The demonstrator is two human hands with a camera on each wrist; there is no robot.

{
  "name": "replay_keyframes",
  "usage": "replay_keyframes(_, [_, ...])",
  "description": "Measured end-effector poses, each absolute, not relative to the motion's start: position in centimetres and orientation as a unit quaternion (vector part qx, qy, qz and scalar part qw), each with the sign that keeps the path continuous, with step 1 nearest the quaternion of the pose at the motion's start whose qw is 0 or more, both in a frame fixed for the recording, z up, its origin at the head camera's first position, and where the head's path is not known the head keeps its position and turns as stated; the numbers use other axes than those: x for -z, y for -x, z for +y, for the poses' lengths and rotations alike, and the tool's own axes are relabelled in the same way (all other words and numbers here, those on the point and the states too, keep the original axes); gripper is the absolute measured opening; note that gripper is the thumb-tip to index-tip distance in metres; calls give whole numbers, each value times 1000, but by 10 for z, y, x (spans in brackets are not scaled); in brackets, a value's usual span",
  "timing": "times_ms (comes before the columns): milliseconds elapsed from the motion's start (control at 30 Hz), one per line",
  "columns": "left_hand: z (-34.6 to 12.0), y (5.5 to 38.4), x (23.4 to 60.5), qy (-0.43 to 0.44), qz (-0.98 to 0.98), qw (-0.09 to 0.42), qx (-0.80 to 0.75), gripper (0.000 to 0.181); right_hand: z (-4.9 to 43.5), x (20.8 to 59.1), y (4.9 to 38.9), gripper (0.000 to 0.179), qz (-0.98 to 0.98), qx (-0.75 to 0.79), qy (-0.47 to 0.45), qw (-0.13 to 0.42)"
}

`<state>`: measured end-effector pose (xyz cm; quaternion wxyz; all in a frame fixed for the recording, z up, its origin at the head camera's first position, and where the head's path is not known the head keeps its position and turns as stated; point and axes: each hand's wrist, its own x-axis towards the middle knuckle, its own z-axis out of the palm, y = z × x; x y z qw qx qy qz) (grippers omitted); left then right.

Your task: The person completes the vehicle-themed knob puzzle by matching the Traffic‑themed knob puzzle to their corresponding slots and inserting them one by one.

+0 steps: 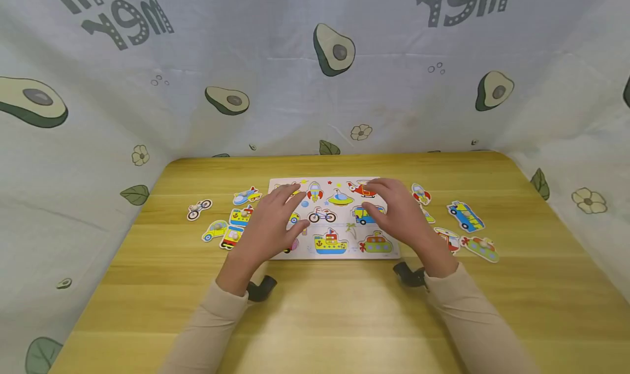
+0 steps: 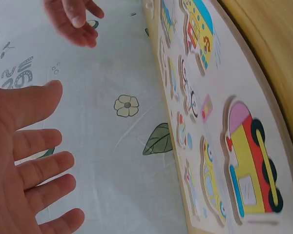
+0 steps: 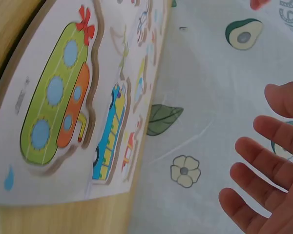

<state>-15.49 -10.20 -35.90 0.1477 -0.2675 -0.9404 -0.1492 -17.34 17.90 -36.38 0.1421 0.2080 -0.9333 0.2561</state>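
Observation:
A white puzzle board [image 1: 310, 248] with vehicle-shaped recesses lies on the table. My left hand [image 1: 269, 221] hovers over its left side, fingers spread and holding nothing. Over the right side my right hand [image 1: 401, 210] is held the same way, fingers apart and nothing in them. Between the hands show the pictures of a bicycle [image 1: 322, 215], a ship [image 1: 331, 244] and a flying saucer [image 1: 340, 198]. The left wrist view shows the train recess [image 2: 251, 165] near my left hand; the right wrist view shows the submarine recess [image 3: 53, 97].
Left of the board lie loose knobbed pieces: a bicycle [image 1: 199, 209], a car [image 1: 214, 231], a plane [image 1: 247, 196], a ship and a train [image 1: 231, 237]. On the right lie a bus [image 1: 465, 216], a submarine [image 1: 479, 247], a rocket [image 1: 420, 194] and a helicopter [image 1: 448, 238]. Patterned cloth hangs behind.

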Motion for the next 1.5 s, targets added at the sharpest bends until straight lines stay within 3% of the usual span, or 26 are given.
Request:
replay_keyframes(433, [-142, 152, 360, 265, -948, 85, 151, 58, 201, 361, 163, 35, -939, -223, -238, 109])
replay_keyframes(867, [-181, 168, 385, 271, -953, -58, 121, 65, 275, 371, 138, 36, -929, -181, -273, 172])
replay_keyframes(1067, [-188, 173, 393, 256, -953, -114, 116, 76, 297, 378, 134, 34, -934, -179, -264, 159])
replay_keyframes(1500, [-191, 174, 399, 269, -948, -133, 109, 84, 319, 388, 134, 33, -952, -159, -237, 113])
